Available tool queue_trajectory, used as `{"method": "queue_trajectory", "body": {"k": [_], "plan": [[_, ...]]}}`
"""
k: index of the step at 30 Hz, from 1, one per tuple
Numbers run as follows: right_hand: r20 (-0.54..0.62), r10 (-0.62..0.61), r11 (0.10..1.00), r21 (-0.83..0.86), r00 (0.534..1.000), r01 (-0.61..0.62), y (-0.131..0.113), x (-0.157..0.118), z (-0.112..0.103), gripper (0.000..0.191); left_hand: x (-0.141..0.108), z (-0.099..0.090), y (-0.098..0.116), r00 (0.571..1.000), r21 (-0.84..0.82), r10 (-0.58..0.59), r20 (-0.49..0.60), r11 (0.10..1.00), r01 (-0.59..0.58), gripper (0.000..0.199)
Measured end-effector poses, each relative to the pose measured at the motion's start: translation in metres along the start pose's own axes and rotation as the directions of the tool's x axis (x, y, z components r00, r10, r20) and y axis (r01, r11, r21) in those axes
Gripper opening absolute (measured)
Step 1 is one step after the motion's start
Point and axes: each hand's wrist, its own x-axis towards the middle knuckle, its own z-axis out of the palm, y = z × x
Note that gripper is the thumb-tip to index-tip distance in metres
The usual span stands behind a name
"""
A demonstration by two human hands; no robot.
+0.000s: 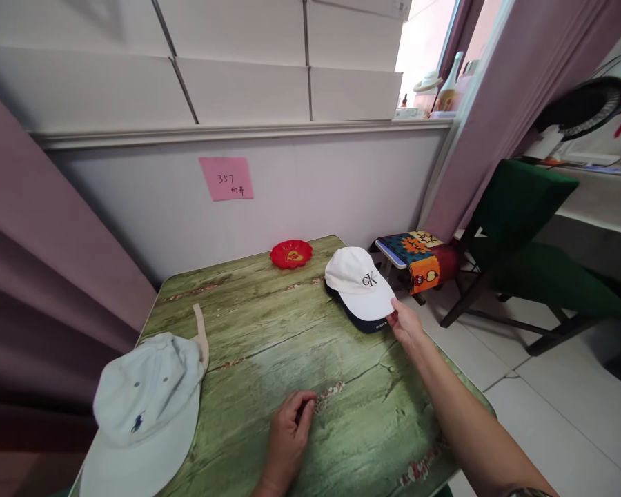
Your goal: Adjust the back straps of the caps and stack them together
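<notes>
At the right side of the table, my right hand (404,323) pinches the brim of a white baseball cap (350,270) with dark letters on its front. Beneath it lies a dark baseball cap (366,324), of which mainly the brim edge shows. Whether the fingers also touch the dark brim I cannot tell. My left hand (290,429) rests on the tabletop near the front edge, fingers loosely curled in, with nothing visible in them. To its left sits a pale, light-blue baseball cap (148,393) with a small dark emblem, its beige strap sticking out behind.
The green wood-patterned table (269,317) stands against the wall. A red scalloped dish (290,254) lies at its back edge. Above hangs a pink note (226,179). To the right are a cloth-covered stool (408,252) and a green chair (528,200). Purple curtains (46,276) hang on both sides.
</notes>
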Motion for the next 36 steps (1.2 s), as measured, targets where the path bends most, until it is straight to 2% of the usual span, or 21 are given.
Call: {"method": "queue_trajectory", "body": {"k": [3,9,15,17,18,19,20,22,24,25,26,27,29,32,36], "plan": [[-0.025,-0.033,0.999,-0.027,0.999,0.033,0.001,0.001,-0.005,0.010,0.000,0.000,0.002,1.000,-0.006,-0.007,0.003,1.000,0.007,0.026],[0.006,-0.094,0.992,-0.078,0.996,0.095,-0.001,-0.002,-0.004,0.010,0.000,0.000,0.002,1.000,-0.008,-0.009,0.008,1.000,0.009,0.026],[-0.004,-0.194,0.953,-0.237,0.981,0.187,0.000,-0.006,-0.017,0.033,-0.001,-0.001,0.003,1.000,-0.014,0.005,-0.004,1.000,-0.005,0.024],[0.005,-0.239,0.909,-0.350,0.971,0.225,-0.003,-0.007,-0.025,0.041,-0.001,-0.001,0.003,1.000,-0.016,0.007,-0.003,1.000,-0.007,0.025],[0.014,-0.296,0.850,-0.452,0.955,0.270,-0.005,-0.007,-0.028,0.046,-0.001,-0.001,0.003,1.000,-0.016,0.008,-0.002,1.000,-0.008,0.025],[0.037,-0.382,0.752,-0.568,0.924,0.334,-0.008,-0.008,-0.030,0.052,-0.001,-0.001,0.003,1.000,-0.016,0.007,-0.001,1.000,-0.007,0.025],[0.084,-0.484,0.617,-0.673,0.871,0.408,-0.010,-0.010,-0.030,0.058,-0.001,-0.001,0.003,1.000,-0.017,0.007,0.001,1.000,-0.007,0.025],[0.244,-0.655,0.304,-0.781,0.715,0.545,-0.013,-0.016,-0.023,0.070,-0.001,-0.001,0.004,1.000,-0.020,0.007,0.007,1.000,-0.007,0.025],[0.392,-0.710,0.099,-0.767,0.585,0.634,-0.011,-0.023,-0.009,0.079,-0.001,0.000,0.004,1.000,-0.022,0.009,0.011,1.000,-0.009,0.024],[0.447,-0.702,0.035,-0.756,0.555,0.654,-0.008,-0.026,-0.001,0.084,-0.001,0.000,0.004,1.000,-0.021,0.010,0.011,1.000,-0.010,0.024],[0.484,-0.683,-0.009,-0.755,0.547,0.656,-0.004,-0.029,0.006,0.090,-0.001,0.000,0.004,1.000,-0.020,0.010,0.006,1.000,-0.010,0.023],[0.504,-0.658,-0.037,-0.764,0.560,0.644,0.002,-0.030,0.013,0.096,-0.001,0.000,0.004,1.000,-0.019,0.010,0.002,1.000,-0.010,0.023],[0.510,-0.605,-0.069,-0.799,0.612,0.597,0.014,-0.031,0.021,0.105,-0.002,0.001,0.005,1.000,-0.018,0.013,-0.004,1.000,-0.013,0.024],[0.498,-0.550,-0.114,-0.840,0.670,0.531,0.030,-0.025,0.019,0.108,-0.004,0.002,0.008,1.000,-0.010,0.019,-0.004,1.000,-0.019,0.025],[0.509,-0.553,-0.156,-0.841,0.660,0.518,0.035,-0.018,0.009,0.108,-0.008,0.004,0.010,1.000,0.010,0.015,-0.023,1.000,-0.014,0.023]]}}
